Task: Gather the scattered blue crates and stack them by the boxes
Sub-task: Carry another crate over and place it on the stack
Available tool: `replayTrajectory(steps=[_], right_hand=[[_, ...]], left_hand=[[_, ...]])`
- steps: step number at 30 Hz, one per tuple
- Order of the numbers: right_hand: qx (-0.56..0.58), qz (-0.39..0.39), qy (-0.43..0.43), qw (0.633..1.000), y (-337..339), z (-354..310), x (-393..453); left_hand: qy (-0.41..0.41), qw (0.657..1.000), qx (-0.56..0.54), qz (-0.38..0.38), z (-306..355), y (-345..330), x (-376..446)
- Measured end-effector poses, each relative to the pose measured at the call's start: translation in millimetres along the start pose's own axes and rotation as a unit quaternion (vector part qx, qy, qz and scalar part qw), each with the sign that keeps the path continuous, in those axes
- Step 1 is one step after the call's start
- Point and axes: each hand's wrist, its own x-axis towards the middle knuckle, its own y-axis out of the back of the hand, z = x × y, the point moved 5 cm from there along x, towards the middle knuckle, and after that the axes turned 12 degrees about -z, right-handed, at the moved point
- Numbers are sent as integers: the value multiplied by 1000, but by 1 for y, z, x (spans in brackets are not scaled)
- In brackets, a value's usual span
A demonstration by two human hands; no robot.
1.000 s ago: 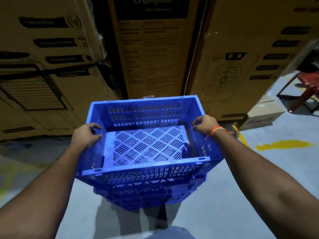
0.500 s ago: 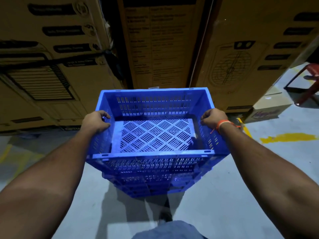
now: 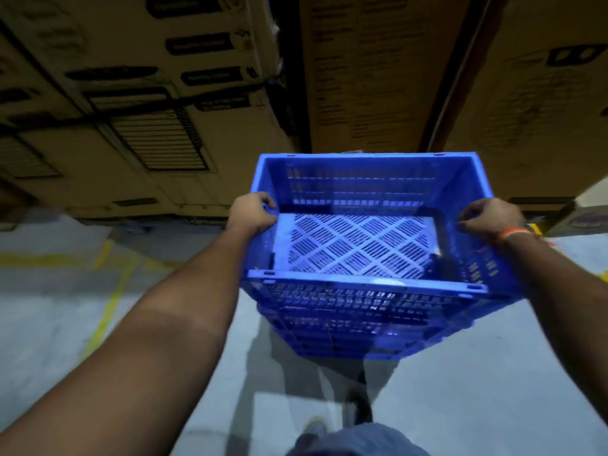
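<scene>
A blue slatted crate (image 3: 362, 294) is held in front of me, nested on top of a stack of more blue crates (image 3: 348, 343) whose rims show beneath it. My left hand (image 3: 251, 213) grips the crate's left rim. On the right rim sits my right hand (image 3: 490, 217), closed over the edge, an orange band on its wrist. The crate's perforated floor is bare. Tall cardboard boxes (image 3: 368, 77) rise directly behind the crates.
More large cardboard boxes (image 3: 131, 103) line the left and right. A small carton (image 3: 585, 218) lies on the floor at right. Yellow floor lines (image 3: 108, 307) run at left. My legs and shoes (image 3: 358, 406) show below on the grey concrete.
The crates have shifted rightward in view and the boxes look closer and larger. Both hands keep their grip on the rims. The red chair at right has left the view.
</scene>
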Motion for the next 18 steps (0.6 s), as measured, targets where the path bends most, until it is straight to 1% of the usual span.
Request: replayTrajectory(steps=[7,11,18], right_hand=[[-30,-7,16,999,6,-4,2],[-22,-13,13,1000,7,-4,-4],[-30,-20,24,999,7,-6,-2]], left_hand=[[4,1000,-23,6,2,-4,-5],[6,999,-36,5,2,-6,-10],[25,999,-23,-17,0,-7,-27]])
